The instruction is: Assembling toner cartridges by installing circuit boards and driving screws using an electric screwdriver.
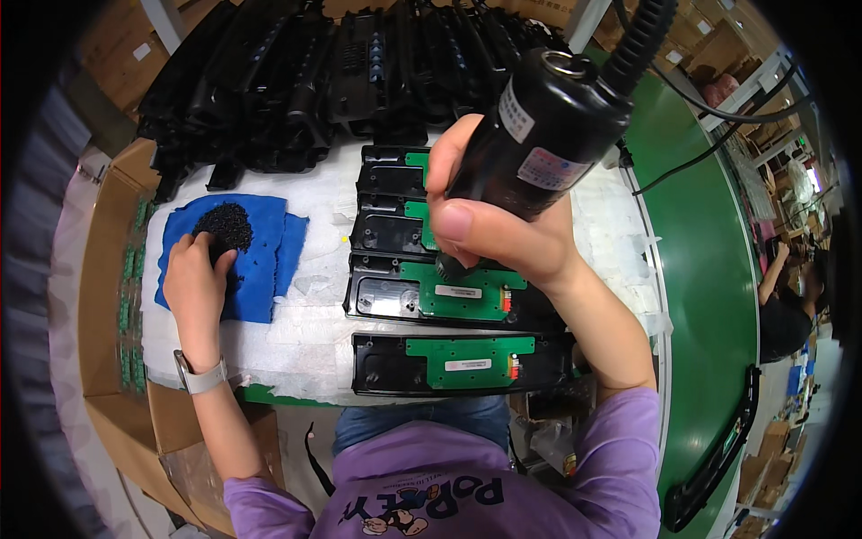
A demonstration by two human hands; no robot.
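My left hand (195,276) reaches onto a blue cloth (253,301) at the left. Its fingertips touch the edge of a heap of small black screws (226,225), thumb and forefinger apart. My right hand (503,232) is wrapped round a black electric screwdriver (489,166), held tilted with its cable end up. The screwdriver's lower end points at the upper edge of a green circuit board (422,296), which lies in a long black plastic housing (382,295). Whether the bit touches a screw cannot be made out.
A similar black housing (395,370) with a board lies nearest me; two more lie beyond, partly behind my right hand. Black plastic parts (296,85) are piled at the back. Cardboard (103,287) borders the left; a green surface (705,296) runs along the right. A co-worker (790,310) is far right.
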